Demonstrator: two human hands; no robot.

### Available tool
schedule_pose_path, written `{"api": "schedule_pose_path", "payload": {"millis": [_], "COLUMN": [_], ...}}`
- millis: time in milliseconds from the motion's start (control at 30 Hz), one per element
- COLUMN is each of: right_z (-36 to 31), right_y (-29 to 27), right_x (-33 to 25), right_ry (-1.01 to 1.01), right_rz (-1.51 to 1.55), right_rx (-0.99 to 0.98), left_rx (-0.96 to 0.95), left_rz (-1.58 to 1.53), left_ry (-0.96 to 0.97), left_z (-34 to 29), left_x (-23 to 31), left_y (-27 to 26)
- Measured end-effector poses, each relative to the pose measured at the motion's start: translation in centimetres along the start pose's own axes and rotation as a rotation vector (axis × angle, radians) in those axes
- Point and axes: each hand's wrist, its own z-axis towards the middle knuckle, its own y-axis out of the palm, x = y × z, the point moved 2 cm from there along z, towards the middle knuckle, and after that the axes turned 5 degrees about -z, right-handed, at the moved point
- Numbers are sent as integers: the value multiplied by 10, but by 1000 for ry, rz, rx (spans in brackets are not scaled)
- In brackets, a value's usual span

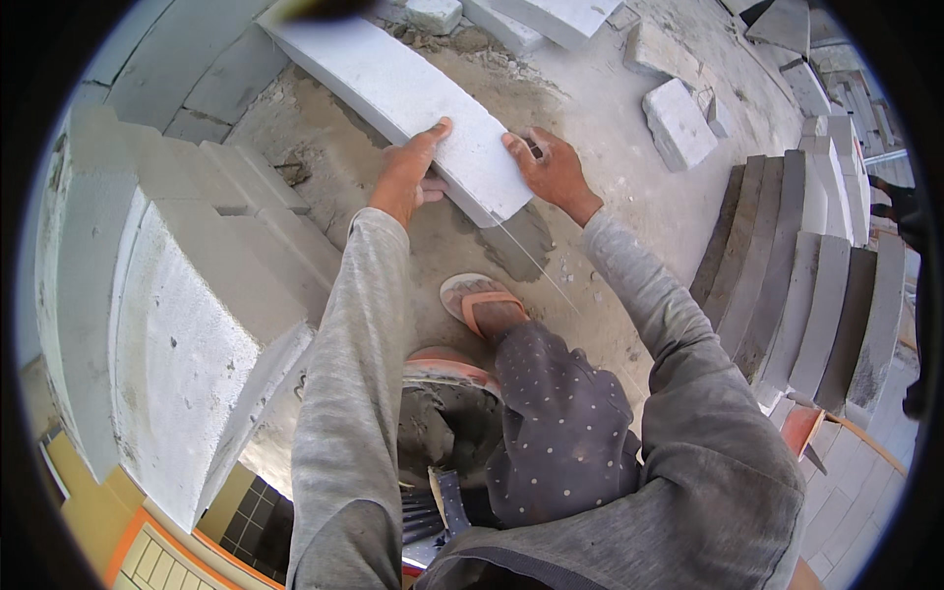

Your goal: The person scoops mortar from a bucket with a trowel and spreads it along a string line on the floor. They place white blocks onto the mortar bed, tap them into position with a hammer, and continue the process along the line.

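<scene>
A long white lightweight concrete block lies slantwise on the floor, its near end between my hands. My left hand is closed on its left side, thumb on the top edge and fingers along the lower side. At the right edge of the same end, my right hand is closed, thumb against the block and fingers curled. Whether the far part is one piece with this end, I cannot tell. A thin string runs past the near end. Wet grey mortar is spread on the floor below it.
A bucket of mortar stands by my legs, near my sandalled foot. Stacked blocks rise at left, and more stand in rows at right. Loose block pieces lie on the floor at the far right.
</scene>
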Motion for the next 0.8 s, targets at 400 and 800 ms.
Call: {"api": "schedule_pose_path", "payload": {"millis": [400,800], "right_z": [3,-27], "right_y": [1,-11], "right_x": [5,4], "right_ry": [136,-72], "right_rz": [94,-49], "right_rx": [-122,175], "left_rx": [-29,96], "left_rz": [21,233], "left_ry": [31,240], "left_z": [-5,-56], "left_x": [-3,-9], "left_y": [-4,-9]}}
